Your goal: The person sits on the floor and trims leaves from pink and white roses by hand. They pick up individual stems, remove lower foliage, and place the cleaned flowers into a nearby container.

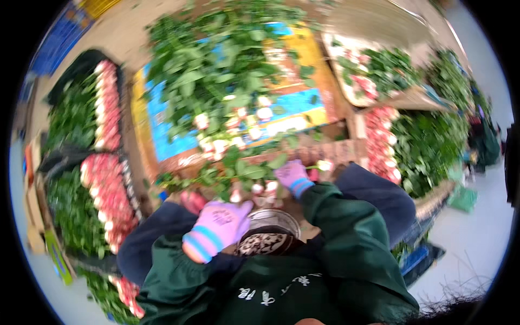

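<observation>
Both my hands wear lilac knit gloves with blue bands at the cuff. My right hand (293, 175) is closed around the stem of a pale rose (324, 165); its bloom sticks out to the right. Leafy stems (252, 171) stretch leftward from beside that hand. My left hand (219, 224) is lower, in front of my lap, back upward; its fingers are partly hidden, and I cannot tell whether they hold anything. Beyond its thumb are a few white-and-pink rose heads (257, 188). A round metal-rimmed container (274, 217) sits between my knees.
Ahead, a pile of leafy rose stems (215, 77) covers a blue-and-yellow surface (298, 101). Stacked pink roses line the left (107, 191) and right (378, 144). A light sheet (373, 24) holds more roses at upper right. A blue crate (59, 40) stands at upper left.
</observation>
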### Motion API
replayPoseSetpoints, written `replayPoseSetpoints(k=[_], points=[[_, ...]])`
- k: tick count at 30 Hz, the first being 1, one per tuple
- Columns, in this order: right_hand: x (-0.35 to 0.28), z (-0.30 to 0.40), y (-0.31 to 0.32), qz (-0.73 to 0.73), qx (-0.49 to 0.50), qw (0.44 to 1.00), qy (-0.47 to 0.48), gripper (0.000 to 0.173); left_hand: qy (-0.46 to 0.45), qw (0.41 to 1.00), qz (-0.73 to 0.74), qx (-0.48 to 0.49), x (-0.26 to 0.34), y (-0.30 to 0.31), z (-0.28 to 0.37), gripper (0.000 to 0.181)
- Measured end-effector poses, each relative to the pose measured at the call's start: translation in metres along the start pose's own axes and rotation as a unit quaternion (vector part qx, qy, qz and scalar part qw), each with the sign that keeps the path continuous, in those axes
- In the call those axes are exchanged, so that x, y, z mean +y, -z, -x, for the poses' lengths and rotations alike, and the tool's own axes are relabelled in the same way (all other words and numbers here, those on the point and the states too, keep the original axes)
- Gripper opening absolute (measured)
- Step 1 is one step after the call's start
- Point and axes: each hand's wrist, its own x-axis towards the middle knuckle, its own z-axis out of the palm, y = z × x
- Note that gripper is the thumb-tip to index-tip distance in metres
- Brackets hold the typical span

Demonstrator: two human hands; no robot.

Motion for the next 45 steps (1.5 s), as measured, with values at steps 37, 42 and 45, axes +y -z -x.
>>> replayPoseSetpoints(k=[37,42,45], points=[[-0.014,0.024,0.327,-0.472,0.233,0.840,0.134,0.051,0.305,0.731,0.290,0.537,-0.393,0.275,0.006,0.031],[-0.002,-0.010,0.320,-0.574,0.159,0.803,-0.005,0.053,0.455,0.571,0.445,0.519,-0.530,0.280,-0.007,0.055],[0.006,-0.027,0.310,-0.557,0.140,0.819,-0.020,0.053,0.518,0.590,0.418,0.457,-0.584,0.262,-0.017,0.053]])
